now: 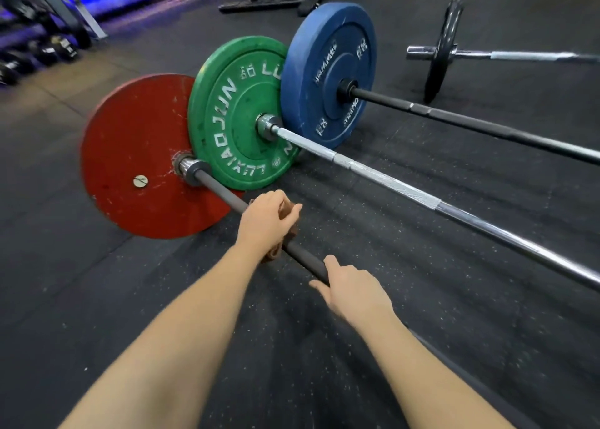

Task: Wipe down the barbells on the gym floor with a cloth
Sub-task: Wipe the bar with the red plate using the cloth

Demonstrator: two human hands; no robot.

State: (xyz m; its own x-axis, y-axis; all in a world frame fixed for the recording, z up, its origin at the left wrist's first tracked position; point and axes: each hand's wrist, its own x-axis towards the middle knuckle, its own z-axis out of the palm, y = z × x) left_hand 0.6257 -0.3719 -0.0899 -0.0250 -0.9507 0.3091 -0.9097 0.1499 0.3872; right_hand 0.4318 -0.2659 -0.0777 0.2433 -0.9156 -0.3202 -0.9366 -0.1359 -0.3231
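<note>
Several barbells lie side by side on the black rubber floor. The nearest one has a red plate (136,155) and a dark bar (220,191). My left hand (266,222) grips a brown cloth (285,230) wrapped round that bar, a little way from the red plate. My right hand (352,289) holds the same bar closer to me, fingers curled round it. Behind lie a chrome bar (406,191) with a green plate (237,113) and a black bar (470,121) with a blue plate (328,74).
A fourth bar (526,55) with a thin black plate (443,48) lies at the far right. A dumbbell rack (42,51) under blue light stands at the far left. A black frame base (259,4) stands at the back.
</note>
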